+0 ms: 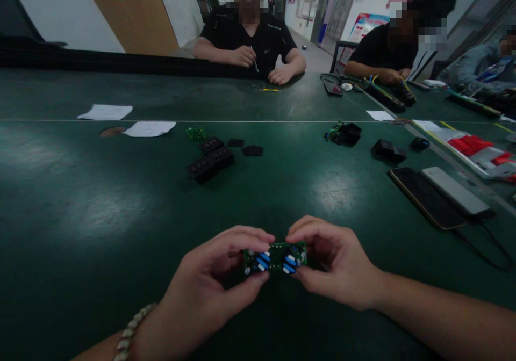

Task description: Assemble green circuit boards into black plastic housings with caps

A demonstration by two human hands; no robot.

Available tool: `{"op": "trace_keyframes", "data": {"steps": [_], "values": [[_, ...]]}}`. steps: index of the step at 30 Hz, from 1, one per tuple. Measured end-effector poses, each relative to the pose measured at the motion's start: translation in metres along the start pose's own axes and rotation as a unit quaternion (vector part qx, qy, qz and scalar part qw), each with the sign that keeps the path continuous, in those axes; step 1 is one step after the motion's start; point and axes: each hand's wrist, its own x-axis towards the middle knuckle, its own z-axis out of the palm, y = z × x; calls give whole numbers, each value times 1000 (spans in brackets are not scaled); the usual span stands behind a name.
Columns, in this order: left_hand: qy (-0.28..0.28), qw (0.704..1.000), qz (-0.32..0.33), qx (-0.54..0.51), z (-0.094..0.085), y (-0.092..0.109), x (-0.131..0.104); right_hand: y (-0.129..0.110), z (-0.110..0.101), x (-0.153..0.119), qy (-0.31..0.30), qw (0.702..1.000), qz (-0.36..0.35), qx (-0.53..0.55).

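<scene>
Circuit board [276, 254] held at both ends, lower centre of the frame

The small green board is held just above or against the table, which of the two cannot be told, its face of blue-and-white components [263, 261] turned toward the camera. The left hand [209, 272] pinches its left end, fingers along the upper edge and thumb below. The right hand [342, 264] pinches the other end in the same way, thumb at the lower edge. A braided bracelet [134, 329] circles the left wrist, at the bottom left.

Beyond, a little left of centre, black housings [217, 158] lie clustered, touching, with a second green board [195, 133] just behind and flat black pieces [252, 150] beside them. Right of centre are a black part with green wiring [349, 134] and, nearer the edge, a black box [388, 150]. A phone [427, 197] and a grey slab [457, 189] lie side by side at the right.

White papers [150, 129] rest on the green table [121, 275] at the upper left. At the top centre a person in black [264, 38] holds a thin tool [255, 60]; another person [379, 49] handles wired parts at the upper right.
</scene>
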Motion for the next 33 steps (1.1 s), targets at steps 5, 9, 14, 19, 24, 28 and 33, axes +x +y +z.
{"op": "trace_keyframes", "data": {"steps": [5, 9, 14, 19, 24, 28, 33], "values": [[6, 1000, 23, 15, 3, 2, 1, -1, 1, -1, -5, 1000, -3, 4], [7, 999, 37, 31, 4, 0, -2, -2, 1, -1, -8, 1000, -2, -10], [-4, 997, 50, 61, 3, 1, -6, -1, 3, -2, -11, 999, -26, -26], [-10, 995, 54, 82, 2, 0, -6, 0, 4, -3, -5, 998, -44, -35], [-21, 996, 44, 77, 1, -1, -6, -1, 3, -3, -12, 998, -52, -41], [-14, 997, 40, 58, 2, 0, -6, -2, 3, -3, -14, 997, -52, -51], [-5, 999, 23, 46, 4, 0, -6, -2, 3, -2, -13, 997, -58, -55]]}}
